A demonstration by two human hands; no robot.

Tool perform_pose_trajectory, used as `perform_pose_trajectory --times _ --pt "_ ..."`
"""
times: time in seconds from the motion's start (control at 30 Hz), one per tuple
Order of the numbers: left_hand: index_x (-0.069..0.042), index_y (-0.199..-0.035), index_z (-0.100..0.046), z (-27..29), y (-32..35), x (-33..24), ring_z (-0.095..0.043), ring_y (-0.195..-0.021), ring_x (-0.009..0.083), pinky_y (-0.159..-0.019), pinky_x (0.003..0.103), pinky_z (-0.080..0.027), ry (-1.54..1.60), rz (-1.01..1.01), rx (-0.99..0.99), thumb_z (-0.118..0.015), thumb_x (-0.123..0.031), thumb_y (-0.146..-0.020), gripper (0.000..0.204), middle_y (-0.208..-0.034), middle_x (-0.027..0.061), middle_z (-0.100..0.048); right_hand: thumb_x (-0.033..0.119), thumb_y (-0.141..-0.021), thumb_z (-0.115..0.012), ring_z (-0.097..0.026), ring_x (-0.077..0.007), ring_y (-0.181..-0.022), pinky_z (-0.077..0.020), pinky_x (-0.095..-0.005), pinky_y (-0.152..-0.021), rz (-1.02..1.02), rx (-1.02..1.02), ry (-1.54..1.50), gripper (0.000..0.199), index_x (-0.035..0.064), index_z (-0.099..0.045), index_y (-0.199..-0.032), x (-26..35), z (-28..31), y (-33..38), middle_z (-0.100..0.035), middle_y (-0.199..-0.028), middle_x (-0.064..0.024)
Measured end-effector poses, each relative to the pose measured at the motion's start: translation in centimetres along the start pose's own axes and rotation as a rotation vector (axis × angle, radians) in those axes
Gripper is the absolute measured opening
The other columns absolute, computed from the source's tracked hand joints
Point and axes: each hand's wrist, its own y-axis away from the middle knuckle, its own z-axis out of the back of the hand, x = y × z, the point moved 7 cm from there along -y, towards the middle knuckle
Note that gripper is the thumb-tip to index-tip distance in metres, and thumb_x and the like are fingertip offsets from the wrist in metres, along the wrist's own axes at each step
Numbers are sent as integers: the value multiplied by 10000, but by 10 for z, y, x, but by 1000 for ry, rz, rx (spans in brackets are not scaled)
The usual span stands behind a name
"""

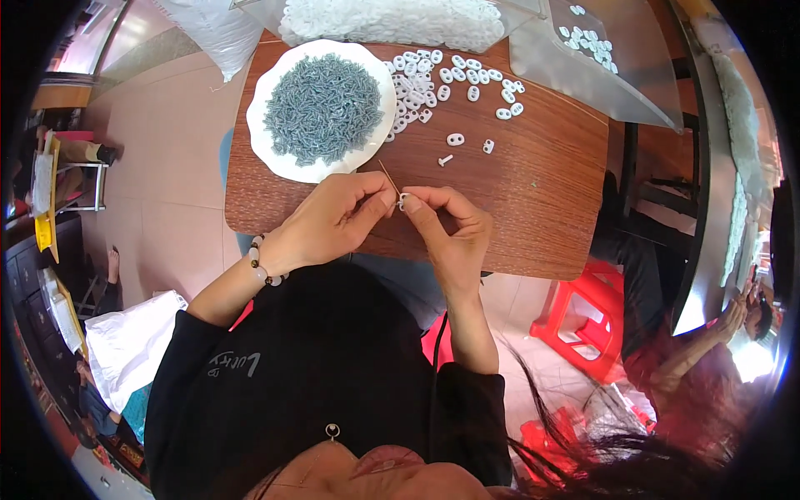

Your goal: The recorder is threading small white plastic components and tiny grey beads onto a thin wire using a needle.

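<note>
My left hand (342, 212) and my right hand (454, 223) meet above the near edge of the brown table, fingertips almost touching. A small white plastic piece with holes (403, 202) is pinched between the thumb and forefinger of my right hand. At the pinched fingertips of my left hand a thin brown stick (388, 177) slants up toward the far left; its lower end reaches the white piece. Just beyond my fingers lie a small white pin-like part (446, 160) and two loose two-holed oval pieces, one of them here (455, 139).
A scalloped white plate (258, 125) heaped with grey-blue small parts stands at the table's (542, 192) far left. White oval pieces (412, 87) are scattered beside it. A clear bin (525, 12) of white pieces sits behind. A red stool (583, 321) and another person (683, 367) are at right.
</note>
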Motion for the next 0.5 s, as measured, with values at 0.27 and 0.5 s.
perform_pose_trajectory --times 0.27,0.5 --pt "23 -821 -535 4 -1 2 -400 -543 105 -503 288 -352 -9 -69 -49 -484 -126 -941 198 -617 65 -491 43 -823 -683 -553 -53 -723 -433 -194 -676 -4 -4 -21 99 -8 -700 -906 -6 -1 -1 -658 -796 -15" --pt "26 -820 -538 5 -1 -1 -412 -549 118 -511 292 -357 -44 -76 -37 -486 -132 -941 206 -611 74 -501 39 -830 -679 -555 -43 -741 -429 -181 -689 3 24 16 96 -10 -700 -910 -6 -1 0 -654 -790 1"
